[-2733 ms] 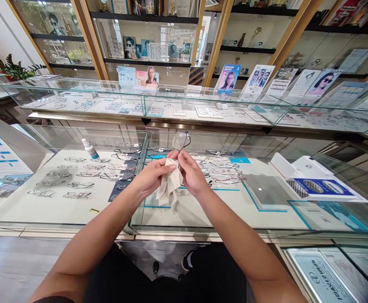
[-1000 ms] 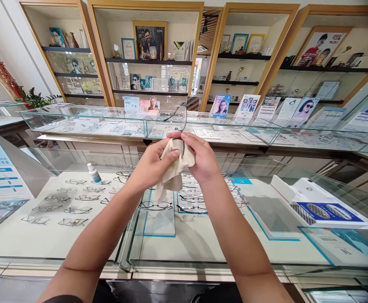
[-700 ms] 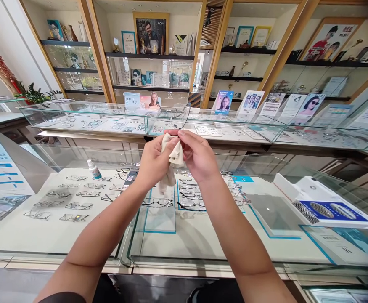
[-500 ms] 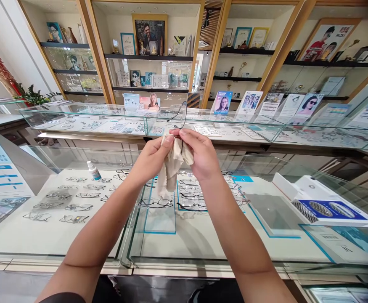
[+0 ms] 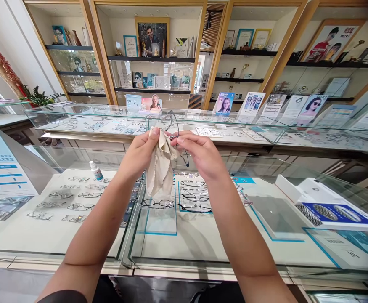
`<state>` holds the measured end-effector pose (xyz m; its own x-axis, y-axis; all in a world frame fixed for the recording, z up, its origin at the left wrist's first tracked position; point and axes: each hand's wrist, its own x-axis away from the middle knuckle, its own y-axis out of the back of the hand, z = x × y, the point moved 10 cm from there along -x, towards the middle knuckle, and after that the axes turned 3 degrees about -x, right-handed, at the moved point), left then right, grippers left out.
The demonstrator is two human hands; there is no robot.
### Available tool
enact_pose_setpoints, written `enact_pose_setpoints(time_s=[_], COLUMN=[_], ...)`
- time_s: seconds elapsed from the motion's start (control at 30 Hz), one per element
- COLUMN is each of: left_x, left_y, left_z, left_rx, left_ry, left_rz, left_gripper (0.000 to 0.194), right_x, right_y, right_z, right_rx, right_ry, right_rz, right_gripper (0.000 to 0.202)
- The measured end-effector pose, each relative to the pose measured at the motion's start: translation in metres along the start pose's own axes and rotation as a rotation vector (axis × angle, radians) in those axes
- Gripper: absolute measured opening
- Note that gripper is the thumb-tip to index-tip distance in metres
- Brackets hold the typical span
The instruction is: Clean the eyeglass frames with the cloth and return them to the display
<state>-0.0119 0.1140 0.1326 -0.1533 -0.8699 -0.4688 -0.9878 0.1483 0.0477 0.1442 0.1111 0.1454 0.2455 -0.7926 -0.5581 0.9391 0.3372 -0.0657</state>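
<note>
Cream cloth [image 5: 161,168] hangs in loose folds from the left hand [image 5: 139,153], whose thumb and fingers are closed on its upper edge. Just beside it, the right hand [image 5: 204,153] pinches the glasses [image 5: 178,126] between thumb and fingertips. These are held up in the air above the case [image 5: 168,250], one dark rim rising over the fingers and a dark temple tip pointing down below them. Folds hide part of the frame, so whether the cloth touches a lens I cannot tell. Under the cloth lies a black pair [image 5: 157,204], with rows of frames [image 5: 194,197] to its right. On the left stands a white bottle [image 5: 96,171], near more eyewear [image 5: 79,206]; on the far right sits a box [image 5: 335,212]. Cards [image 5: 224,103] stand along the rear counter, before wooden shelves [image 5: 152,59].
</note>
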Motion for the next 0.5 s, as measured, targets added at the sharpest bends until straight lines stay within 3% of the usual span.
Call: enact_pose_setpoints(time_s=[0.5], left_x=[0.003], left_y=[-0.002], left_z=[-0.014], left_rx=[-0.091], left_ry=[-0.101], left_rz=[-0.033], left_gripper=[0.051], right_x=[0.006], right_y=[-0.011], right_z=[0.009], right_rx=[0.1], right_ry=[0.02], right_rz=[-0.004], right_gripper=[0.012])
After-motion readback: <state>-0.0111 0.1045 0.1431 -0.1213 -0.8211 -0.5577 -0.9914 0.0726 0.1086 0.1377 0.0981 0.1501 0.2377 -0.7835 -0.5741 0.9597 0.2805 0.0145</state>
